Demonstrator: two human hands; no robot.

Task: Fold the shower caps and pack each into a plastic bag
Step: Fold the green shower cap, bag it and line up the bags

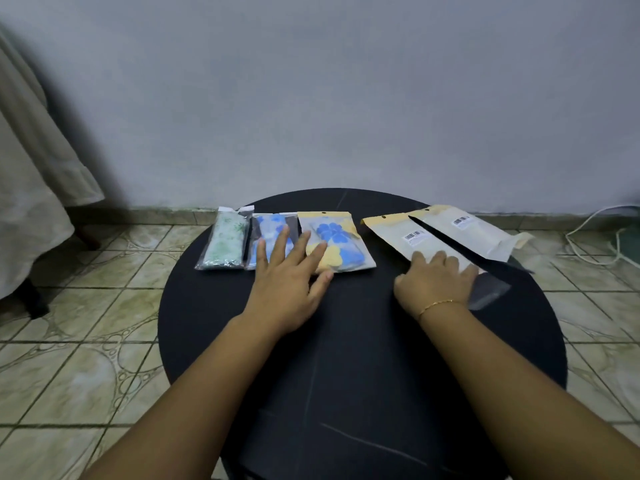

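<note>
Three packed bags lie in a row at the back left of the round black table: a green-patterned cap bag, a blue-flowered cap bag, and a bag with a blue and yellow flowered cap. My left hand lies flat with fingers spread, its fingertips resting on the two flowered bags. At the back right lie two flat plastic bags with barcode stickers, one nearer and one farther. My right hand presses with curled fingers on the nearer bag's lower end.
The table stands on a tiled floor before a grey wall. Beige cloth hangs at the left. A white cable lies on the floor at the right.
</note>
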